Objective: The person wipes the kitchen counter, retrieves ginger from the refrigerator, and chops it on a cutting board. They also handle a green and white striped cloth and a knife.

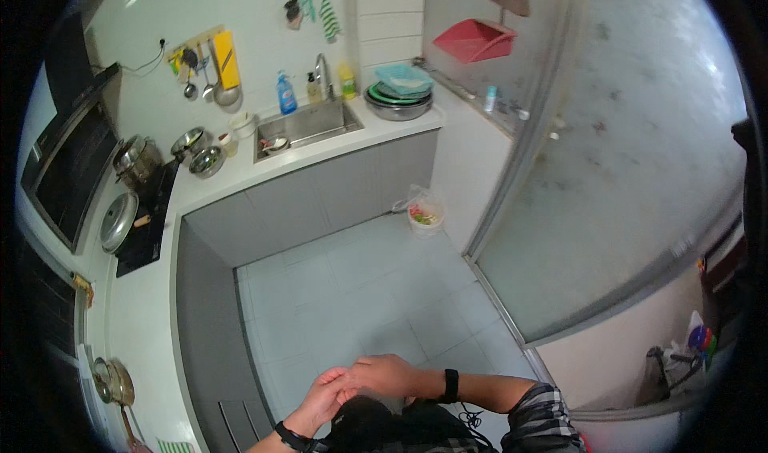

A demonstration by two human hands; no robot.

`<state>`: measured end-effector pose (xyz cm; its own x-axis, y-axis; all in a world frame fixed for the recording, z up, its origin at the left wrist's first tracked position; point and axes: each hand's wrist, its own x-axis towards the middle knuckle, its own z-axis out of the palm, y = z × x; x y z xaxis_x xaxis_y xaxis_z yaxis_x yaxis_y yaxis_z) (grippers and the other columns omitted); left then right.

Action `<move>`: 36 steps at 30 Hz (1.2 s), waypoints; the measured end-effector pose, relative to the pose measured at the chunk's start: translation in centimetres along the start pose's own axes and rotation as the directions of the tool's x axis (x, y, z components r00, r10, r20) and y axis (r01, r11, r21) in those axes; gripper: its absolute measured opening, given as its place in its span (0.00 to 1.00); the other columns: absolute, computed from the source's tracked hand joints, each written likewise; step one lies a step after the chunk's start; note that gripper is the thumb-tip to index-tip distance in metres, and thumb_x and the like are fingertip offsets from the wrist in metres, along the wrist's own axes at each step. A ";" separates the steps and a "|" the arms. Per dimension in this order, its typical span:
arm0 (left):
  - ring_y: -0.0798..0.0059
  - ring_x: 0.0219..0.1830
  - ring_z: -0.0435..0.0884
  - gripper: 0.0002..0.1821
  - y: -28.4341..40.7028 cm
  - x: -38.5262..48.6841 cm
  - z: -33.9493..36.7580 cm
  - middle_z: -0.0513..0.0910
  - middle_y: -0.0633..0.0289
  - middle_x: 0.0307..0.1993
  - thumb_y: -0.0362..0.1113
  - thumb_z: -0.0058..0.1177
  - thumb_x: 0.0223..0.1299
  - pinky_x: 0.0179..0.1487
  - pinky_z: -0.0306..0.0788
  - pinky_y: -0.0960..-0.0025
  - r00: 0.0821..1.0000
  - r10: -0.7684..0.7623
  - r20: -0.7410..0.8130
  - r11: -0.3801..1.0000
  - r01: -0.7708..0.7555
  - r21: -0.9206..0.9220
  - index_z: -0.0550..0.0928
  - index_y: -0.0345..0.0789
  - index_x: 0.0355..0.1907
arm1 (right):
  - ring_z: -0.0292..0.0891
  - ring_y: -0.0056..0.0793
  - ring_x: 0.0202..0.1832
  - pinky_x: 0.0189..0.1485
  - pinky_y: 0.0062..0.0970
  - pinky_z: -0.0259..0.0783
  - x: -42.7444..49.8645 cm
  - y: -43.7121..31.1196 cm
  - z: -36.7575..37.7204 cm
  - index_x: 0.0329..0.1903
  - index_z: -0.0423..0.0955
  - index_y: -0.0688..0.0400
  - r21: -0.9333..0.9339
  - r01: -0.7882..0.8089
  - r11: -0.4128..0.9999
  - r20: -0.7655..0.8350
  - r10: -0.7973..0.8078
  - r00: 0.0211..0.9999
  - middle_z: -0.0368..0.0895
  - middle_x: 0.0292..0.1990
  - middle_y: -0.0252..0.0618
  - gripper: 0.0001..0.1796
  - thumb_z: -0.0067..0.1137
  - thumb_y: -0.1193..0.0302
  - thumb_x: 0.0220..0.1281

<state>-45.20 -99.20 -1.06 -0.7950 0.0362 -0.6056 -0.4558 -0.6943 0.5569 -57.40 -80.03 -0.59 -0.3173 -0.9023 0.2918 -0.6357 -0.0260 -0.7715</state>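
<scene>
My left hand [327,396] and my right hand [384,374] meet in front of my body, low in the view, above the tiled floor [360,309]. The fingers of both touch and overlap, and no object shows between them, though the overlap hides part of the fingers. Each wrist wears a black band. Beyond the hands, a white counter [252,177] runs along the left and the back, with a steel sink [312,130] set in it. A lidded pan [119,220] and a tall steel pot [139,159] stand on the black cooktop [157,237].
Steel bowls [207,162] stand left of the sink; stacked basins and baskets [399,102] stand right of it. A waste bucket [426,219] is on the floor at the back corner. A frosted glass door [618,153] stands at right. A pink dustpan [477,40] hangs above a ledge.
</scene>
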 end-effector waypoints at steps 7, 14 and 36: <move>0.71 0.52 0.87 0.16 8.1 10.6 -0.2 0.87 0.58 0.52 0.41 0.54 0.82 0.56 0.81 0.69 0.997 -0.027 0.072 0.999 0.024 0.040 0.80 0.35 0.62 | 0.84 0.46 0.44 0.45 0.42 0.80 8.2 9.7 -7.4 0.52 0.80 0.54 -0.017 -0.158 0.987 0.044 0.159 0.986 0.84 0.44 0.43 0.10 0.63 0.65 0.74; 0.72 0.52 0.88 0.17 19.3 19.8 -2.6 0.88 0.58 0.51 0.42 0.55 0.82 0.56 0.81 0.70 0.994 0.056 0.095 0.981 -0.072 0.179 0.79 0.34 0.63 | 0.83 0.34 0.32 0.37 0.33 0.78 14.0 22.3 -21.1 0.48 0.80 0.59 0.012 -0.494 0.869 -0.361 0.465 0.808 0.87 0.33 0.43 0.12 0.67 0.64 0.74; 0.66 0.53 0.87 0.16 24.7 31.5 6.4 0.89 0.56 0.49 0.39 0.54 0.81 0.57 0.81 0.64 0.819 -0.071 -0.569 0.980 0.164 0.113 0.80 0.32 0.62 | 0.79 0.26 0.29 0.29 0.29 0.77 8.4 83.5 -48.9 0.49 0.84 0.62 0.366 -0.838 0.404 -0.573 0.808 0.140 0.86 0.33 0.35 0.16 0.60 0.60 0.79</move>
<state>-84.09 -110.55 -2.75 -0.3908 -0.3298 -0.8593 -0.6221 -0.5935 0.5107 -147.53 -68.73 -34.98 -0.9609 0.0996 -0.2584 0.2663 0.5885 -0.7634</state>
